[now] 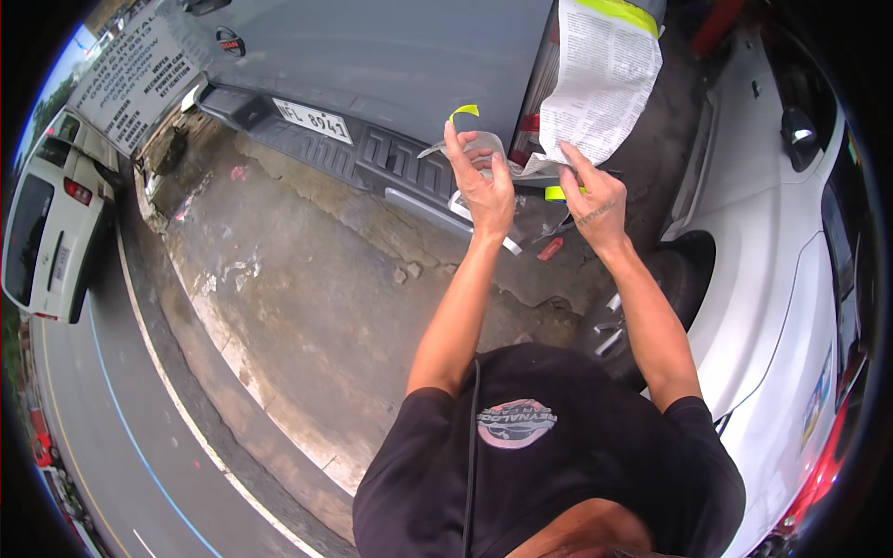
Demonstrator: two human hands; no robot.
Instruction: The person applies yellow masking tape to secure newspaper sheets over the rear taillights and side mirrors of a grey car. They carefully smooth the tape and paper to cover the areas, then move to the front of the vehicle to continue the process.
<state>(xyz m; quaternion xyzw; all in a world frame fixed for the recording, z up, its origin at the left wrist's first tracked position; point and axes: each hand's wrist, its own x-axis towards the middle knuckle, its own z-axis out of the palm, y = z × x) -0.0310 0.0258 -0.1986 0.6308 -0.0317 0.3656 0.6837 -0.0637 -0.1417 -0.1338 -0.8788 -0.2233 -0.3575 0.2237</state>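
A sheet of newspaper (603, 88) hangs over the tail light (533, 123) of a grey vehicle, with bright yellow tape (619, 13) along its top edge. My left hand (484, 191) is raised beside the paper's lower end, fingers apart. A short strip of yellow tape (464, 112) sticks out at its index fingertip. Behind those fingers lies a greyish sheet edge, partly hidden. My right hand (598, 200) rests its index finger on the paper's lower edge. Yellow tape (555, 193) shows under its thumb, partly covered by the hand, which seems curled on it.
The grey vehicle's rear bumper (372, 158) with a licence plate (311, 120) runs to the left. Close on my right stands a white car (763, 242). A small red object (551, 248) lies on the cracked concrete (307, 279). A white van (56, 219) is by the road.
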